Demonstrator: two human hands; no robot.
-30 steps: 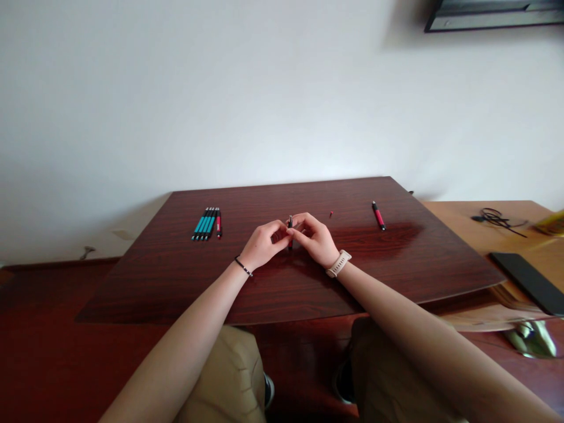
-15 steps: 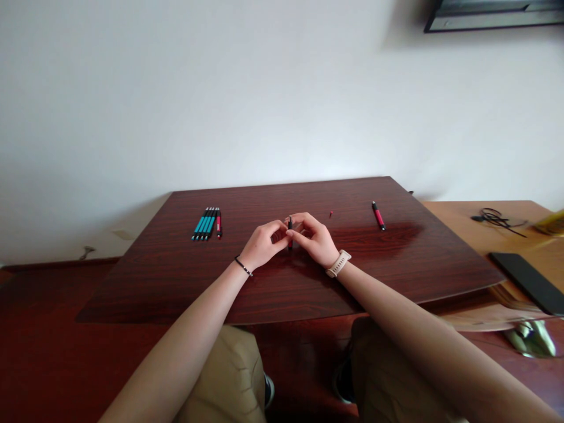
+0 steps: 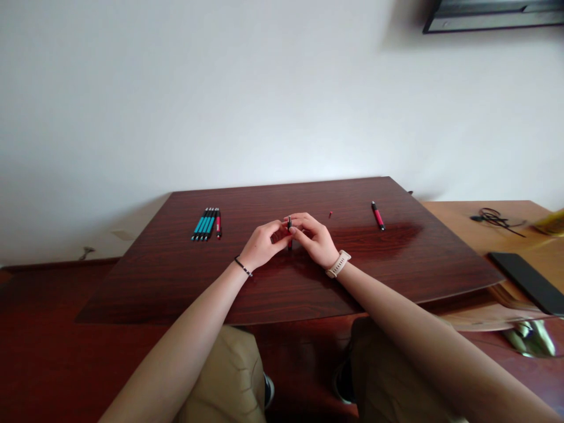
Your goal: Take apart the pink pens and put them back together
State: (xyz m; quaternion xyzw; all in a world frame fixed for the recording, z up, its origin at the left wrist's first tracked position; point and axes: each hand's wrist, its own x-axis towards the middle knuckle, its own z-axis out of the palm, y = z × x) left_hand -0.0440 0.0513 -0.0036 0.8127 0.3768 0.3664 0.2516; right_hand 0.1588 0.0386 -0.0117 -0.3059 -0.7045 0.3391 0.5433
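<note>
Between my two hands, a dark pen with some red on its barrel (image 3: 289, 242) is held upright over the middle of the dark wooden table (image 3: 185, 288). My left hand (image 3: 266, 239), a beaded bracelet at its wrist, is closed on the pen's left side with thumb and fingers. My right hand (image 3: 314, 236), with a pale watch (image 3: 338, 264), pinches its upper part. Fingers hide much of the barrel. A tiny red piece (image 3: 331, 214) lies beyond my right hand, and a red and black pen (image 3: 378, 216) rests farther right.
On the left, several teal pens (image 3: 203, 224) lie side by side along with a red one (image 3: 218, 224). A lower light-wood table at the right holds a coiled black cable (image 3: 496, 218) and a flat black object (image 3: 526, 282). A white wall (image 3: 264, 106) stands behind.
My right thumb and fingertips have shifted slightly up at the pen's top. Everything else stays in place.
</note>
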